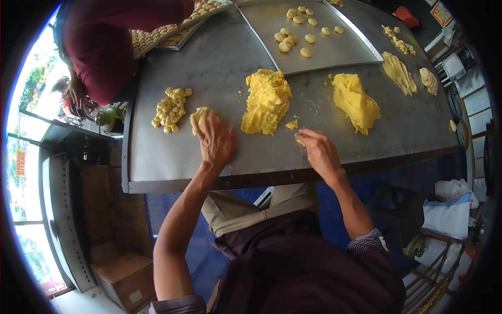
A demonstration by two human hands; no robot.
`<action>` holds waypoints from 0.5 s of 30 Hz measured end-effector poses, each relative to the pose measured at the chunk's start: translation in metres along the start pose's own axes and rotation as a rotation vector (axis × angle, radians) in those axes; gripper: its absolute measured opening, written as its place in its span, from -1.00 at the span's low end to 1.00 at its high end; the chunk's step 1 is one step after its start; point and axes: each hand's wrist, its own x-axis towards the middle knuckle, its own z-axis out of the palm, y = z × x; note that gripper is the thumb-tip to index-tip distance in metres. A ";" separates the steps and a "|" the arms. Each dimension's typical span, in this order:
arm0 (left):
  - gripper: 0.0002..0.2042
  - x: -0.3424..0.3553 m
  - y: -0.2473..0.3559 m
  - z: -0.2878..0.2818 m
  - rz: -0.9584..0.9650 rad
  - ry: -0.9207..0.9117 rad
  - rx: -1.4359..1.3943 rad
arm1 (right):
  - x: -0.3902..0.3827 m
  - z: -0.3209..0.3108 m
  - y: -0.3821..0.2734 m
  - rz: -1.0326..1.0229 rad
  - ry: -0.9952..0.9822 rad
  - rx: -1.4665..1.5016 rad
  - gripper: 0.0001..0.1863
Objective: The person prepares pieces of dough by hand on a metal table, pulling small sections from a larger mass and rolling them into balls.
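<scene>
My left hand (215, 140) rests on the metal table with its fingers curled over a pale lump of dough (197, 119). To its left lies a heap of small dough pieces (170, 109). My right hand (320, 152) is closed near the table's front edge, with a small bit of dough (300, 142) showing at its fingertips. Between the hands, a little farther off, sits a large crumbly yellow mass (265, 102). A loose yellow crumb (292, 125) lies just beyond my right fingers. Another smooth yellow mass (355, 103) is farther to the right.
Round dough balls (285, 46) sit on a metal tray (334, 60) at the back. A person in a maroon top (99, 47) stands at the far left beside filled trays (157, 39). Flattened dough (398, 73) and small pieces (398, 41) lie at the right.
</scene>
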 end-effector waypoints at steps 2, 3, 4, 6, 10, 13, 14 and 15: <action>-0.72 0.005 -0.005 0.017 -0.028 -0.022 -0.037 | 0.023 -0.008 0.004 -0.058 0.108 0.002 -0.68; -0.71 0.010 -0.006 0.021 -0.082 -0.006 -0.042 | 0.035 -0.009 0.012 -0.092 0.184 -0.024 -0.67; -0.69 0.010 -0.008 0.022 -0.137 0.011 -0.045 | 0.046 -0.010 0.019 -0.126 0.259 -0.051 -0.66; -0.67 0.007 -0.009 0.021 -0.003 -0.034 -0.078 | 0.064 -0.004 0.030 -0.141 0.089 -0.033 -0.65; -0.64 0.007 -0.017 0.021 0.031 -0.036 -0.066 | 0.075 -0.011 0.070 -0.085 0.144 -0.102 -0.63; -0.72 0.014 -0.015 0.013 -0.006 0.018 -0.041 | 0.053 -0.012 0.072 -0.041 0.138 -0.048 -0.63; -0.74 0.011 -0.013 0.011 0.003 0.036 -0.035 | 0.038 -0.011 0.066 -0.077 0.154 -0.074 -0.62; -0.77 0.002 -0.009 0.013 0.055 0.144 0.094 | 0.027 -0.009 0.055 -0.149 0.111 -0.134 -0.62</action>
